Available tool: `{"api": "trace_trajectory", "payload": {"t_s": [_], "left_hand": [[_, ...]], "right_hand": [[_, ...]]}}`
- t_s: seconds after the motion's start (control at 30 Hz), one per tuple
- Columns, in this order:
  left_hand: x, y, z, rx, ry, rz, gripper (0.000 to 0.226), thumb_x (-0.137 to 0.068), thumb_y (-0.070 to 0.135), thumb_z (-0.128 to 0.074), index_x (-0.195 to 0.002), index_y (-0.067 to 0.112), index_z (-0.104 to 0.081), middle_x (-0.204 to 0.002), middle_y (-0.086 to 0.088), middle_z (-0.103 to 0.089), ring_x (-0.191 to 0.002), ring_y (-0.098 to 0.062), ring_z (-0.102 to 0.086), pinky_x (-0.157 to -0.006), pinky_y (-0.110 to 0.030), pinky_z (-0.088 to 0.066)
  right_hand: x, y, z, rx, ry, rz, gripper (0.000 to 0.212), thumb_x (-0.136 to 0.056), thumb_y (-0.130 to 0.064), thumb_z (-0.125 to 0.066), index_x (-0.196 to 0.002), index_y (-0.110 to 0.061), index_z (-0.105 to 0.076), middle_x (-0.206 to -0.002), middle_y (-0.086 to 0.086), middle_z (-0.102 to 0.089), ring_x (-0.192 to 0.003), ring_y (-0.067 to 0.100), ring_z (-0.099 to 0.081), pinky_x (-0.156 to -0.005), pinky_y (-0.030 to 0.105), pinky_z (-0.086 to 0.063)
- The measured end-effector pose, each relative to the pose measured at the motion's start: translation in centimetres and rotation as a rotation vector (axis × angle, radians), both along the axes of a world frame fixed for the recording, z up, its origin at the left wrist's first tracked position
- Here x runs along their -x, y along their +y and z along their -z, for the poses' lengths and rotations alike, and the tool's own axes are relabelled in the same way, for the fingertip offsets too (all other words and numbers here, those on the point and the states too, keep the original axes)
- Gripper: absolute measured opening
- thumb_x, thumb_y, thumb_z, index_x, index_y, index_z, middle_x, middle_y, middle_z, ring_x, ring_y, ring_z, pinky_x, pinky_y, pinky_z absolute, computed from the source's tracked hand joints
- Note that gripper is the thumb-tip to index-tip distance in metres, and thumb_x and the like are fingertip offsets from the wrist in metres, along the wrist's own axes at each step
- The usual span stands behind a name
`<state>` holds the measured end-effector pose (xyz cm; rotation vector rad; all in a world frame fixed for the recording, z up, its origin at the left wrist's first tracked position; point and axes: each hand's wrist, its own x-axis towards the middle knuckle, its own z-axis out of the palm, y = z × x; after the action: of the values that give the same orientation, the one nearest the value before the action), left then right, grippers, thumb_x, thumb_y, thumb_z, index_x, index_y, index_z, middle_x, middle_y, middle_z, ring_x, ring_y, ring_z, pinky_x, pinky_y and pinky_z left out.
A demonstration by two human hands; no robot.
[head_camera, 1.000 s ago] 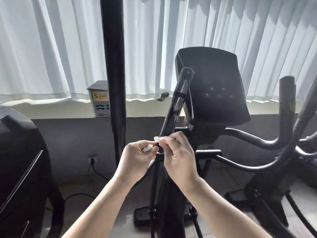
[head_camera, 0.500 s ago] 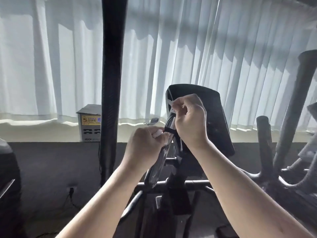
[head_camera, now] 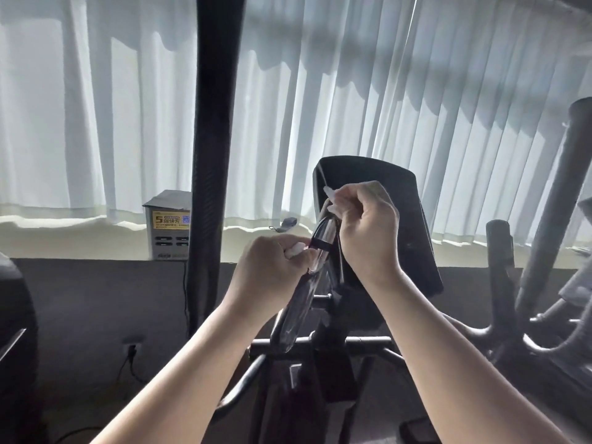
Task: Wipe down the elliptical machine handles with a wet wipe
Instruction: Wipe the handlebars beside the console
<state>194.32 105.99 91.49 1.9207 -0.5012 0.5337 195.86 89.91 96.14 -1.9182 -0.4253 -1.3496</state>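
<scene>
Both my hands work at the short black handle (head_camera: 301,302) that rises in front of the elliptical's console (head_camera: 397,200). My left hand (head_camera: 272,270) is curled with a white wet wipe (head_camera: 296,249) showing between its fingers, pressed against the handle's side. Higher up, my right hand (head_camera: 368,225) pinches another bit of white wipe (head_camera: 331,200) at the handle's top end. Whether the two white bits are one wipe I cannot tell. A tall black moving handle (head_camera: 213,139) stands upright to the left.
White curtains fill the background. On the window sill stands a grey power-bank box (head_camera: 166,225) and a small dark strap (head_camera: 285,224). A second machine's handles (head_camera: 544,235) rise at right. Another dark machine (head_camera: 16,331) sits at far left. A wall socket (head_camera: 131,346) is low.
My view has tilted upward. Both hands rose from the handle's lower joint to its upper part, the right hand climbing to the top end with the wipe.
</scene>
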Motion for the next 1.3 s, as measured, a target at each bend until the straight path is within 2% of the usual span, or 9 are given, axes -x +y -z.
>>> {"api": "trace_trajectory", "payload": {"t_s": [0.07,0.13,0.23,0.47,0.67,0.9,1.0,1.1,1.3], "left_hand": [[0.6,0.2,0.3,0.043,0.060,0.024,0.011,-0.092,0.035,-0.072,-0.089,0.039,-0.081,-0.071,0.012,-0.076,-0.073,-0.015,-0.074,-0.068,-0.035,-0.057],[1.3,0.7,1.1,0.089,0.111,0.034,0.006,-0.090,0.037,-0.075,-0.094,0.038,-0.080,-0.070,0.019,-0.074,-0.066,-0.005,-0.072,-0.057,-0.021,-0.052],[3.1,1.9,4.0,0.132,0.221,0.067,0.006,-0.091,0.036,-0.077,-0.089,0.031,-0.075,-0.060,0.021,-0.069,-0.052,0.006,-0.063,-0.047,-0.005,-0.040],[7.7,2.9,12.8,0.171,0.580,0.205,0.025,-0.106,0.028,-0.053,-0.104,0.027,-0.078,-0.087,-0.004,-0.078,-0.054,-0.007,-0.052,-0.043,-0.016,-0.037],[9.9,3.0,16.6,0.184,0.701,0.297,0.017,-0.105,0.027,-0.060,-0.117,0.029,-0.073,-0.091,-0.001,-0.079,-0.057,-0.008,-0.053,-0.043,-0.019,-0.038],[10.9,3.2,17.0,0.236,0.767,0.416,0.046,-0.095,0.021,-0.072,-0.136,0.037,-0.061,-0.068,0.004,-0.060,-0.057,-0.009,-0.051,-0.045,-0.020,-0.036],[11.0,3.1,16.6,0.229,0.768,0.412,0.036,-0.085,0.020,-0.061,-0.117,0.033,-0.073,-0.070,-0.006,-0.056,-0.061,-0.013,-0.049,-0.047,-0.024,-0.033],[11.1,2.7,16.6,0.263,0.727,0.324,0.019,-0.105,0.034,-0.058,-0.112,0.024,-0.072,-0.069,-0.011,-0.057,-0.057,-0.014,-0.049,-0.047,-0.025,-0.035],[10.4,2.1,16.4,0.324,0.687,0.229,0.022,-0.111,0.027,-0.045,-0.109,0.018,-0.065,-0.075,-0.014,-0.068,-0.050,-0.013,-0.050,-0.040,-0.023,-0.036]], "right_hand": [[0.9,-0.1,3.0,-0.032,0.021,0.001,0.011,-0.094,0.004,-0.070,-0.088,-0.005,-0.072,-0.091,0.005,-0.066,-0.084,0.018,-0.069,-0.078,0.029,-0.058],[2.3,-0.6,5.8,-0.126,0.133,-0.011,0.013,-0.092,0.003,-0.073,-0.087,-0.009,-0.073,-0.088,0.004,-0.069,-0.082,0.017,-0.068,-0.075,0.031,-0.056],[5.0,-1.5,9.6,-0.260,0.253,-0.083,0.017,-0.092,-0.005,-0.076,-0.083,-0.019,-0.072,-0.083,-0.001,-0.072,-0.072,0.005,-0.066,-0.063,0.013,-0.050],[11.7,1.1,18.9,-0.601,0.499,-0.283,0.011,-0.097,-0.023,-0.073,-0.086,-0.024,-0.070,-0.075,0.007,-0.074,-0.066,0.019,-0.071,-0.048,0.025,-0.051],[13.8,3.2,22.1,-0.562,0.467,-0.294,0.011,-0.099,-0.006,-0.069,-0.095,-0.017,-0.068,-0.090,0.006,-0.075,-0.082,0.016,-0.074,-0.064,0.025,-0.056],[14.6,4.2,23.6,-0.411,0.585,-0.378,0.017,-0.097,-0.012,-0.073,-0.092,-0.028,-0.074,-0.095,-0.008,-0.073,-0.086,0.021,-0.074,-0.072,0.029,-0.059],[14.7,4.1,24.2,-0.395,0.624,-0.436,0.015,-0.096,-0.011,-0.074,-0.095,-0.025,-0.079,-0.100,-0.011,-0.072,-0.090,0.016,-0.071,-0.076,0.021,-0.054],[14.7,4.0,24.8,-0.390,0.658,-0.445,0.021,-0.098,-0.009,-0.072,-0.103,-0.028,-0.080,-0.111,-0.011,-0.071,-0.100,0.020,-0.069,-0.084,0.031,-0.058],[15.1,4.6,24.6,-0.646,0.775,-0.373,0.032,-0.083,-0.042,-0.087,-0.110,-0.035,-0.071,-0.105,-0.016,-0.075,-0.101,0.004,-0.072,-0.082,0.013,-0.054]]}}
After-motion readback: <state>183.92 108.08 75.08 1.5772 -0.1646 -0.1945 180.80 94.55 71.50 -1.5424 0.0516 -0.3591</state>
